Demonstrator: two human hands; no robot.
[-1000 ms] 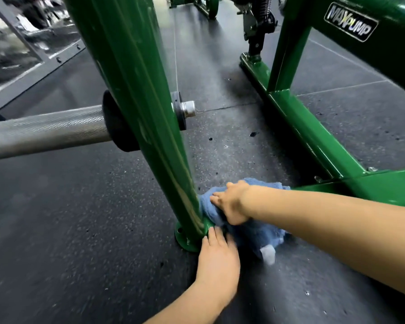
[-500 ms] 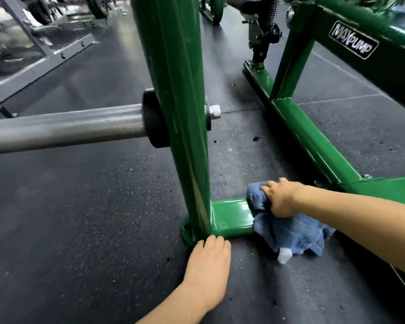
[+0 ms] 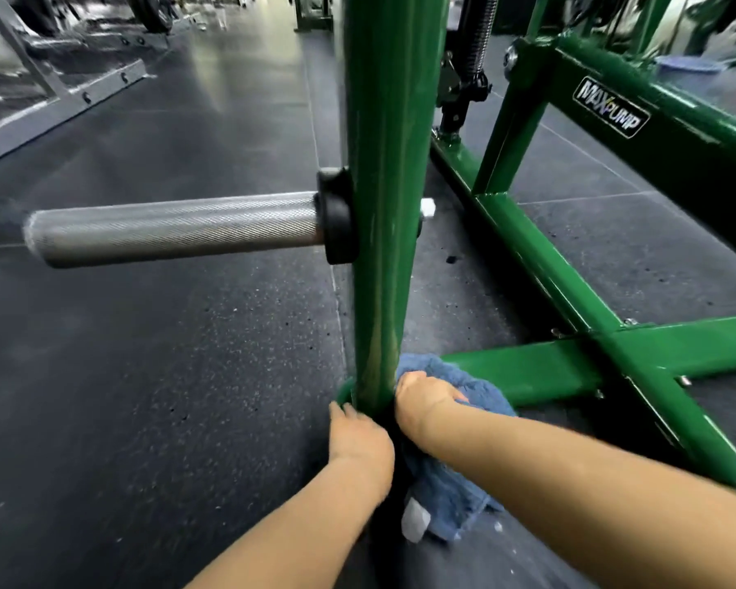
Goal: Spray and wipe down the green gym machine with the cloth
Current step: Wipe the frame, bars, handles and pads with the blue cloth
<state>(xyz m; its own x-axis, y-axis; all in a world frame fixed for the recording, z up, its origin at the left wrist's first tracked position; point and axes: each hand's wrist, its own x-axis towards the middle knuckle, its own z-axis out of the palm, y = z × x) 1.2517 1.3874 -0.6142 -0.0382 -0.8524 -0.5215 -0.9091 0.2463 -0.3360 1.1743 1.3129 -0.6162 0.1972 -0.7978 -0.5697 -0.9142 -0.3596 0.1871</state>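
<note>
The green gym machine (image 3: 389, 206) has a thick upright post in the middle of the view and low base bars running right. A blue cloth (image 3: 447, 495) lies bunched at the foot of the post, draped over the base bar (image 3: 527, 371). My right hand (image 3: 425, 397) grips the cloth and presses it against the bottom of the post. My left hand (image 3: 358, 435) rests flat on the dark floor just left of the post's foot, fingers straight. No spray bottle is in view.
A knurled steel peg (image 3: 175, 229) with a black collar sticks out left from the post at mid height. A grey machine frame (image 3: 60, 104) stands at the far left. More green bars with a MAXPUMP label (image 3: 612, 106) run along the right. The floor is black rubber.
My right hand slid the cloth left along the base bar, back against the foot of the post. My left hand stayed on the floor. The camera came closer.
</note>
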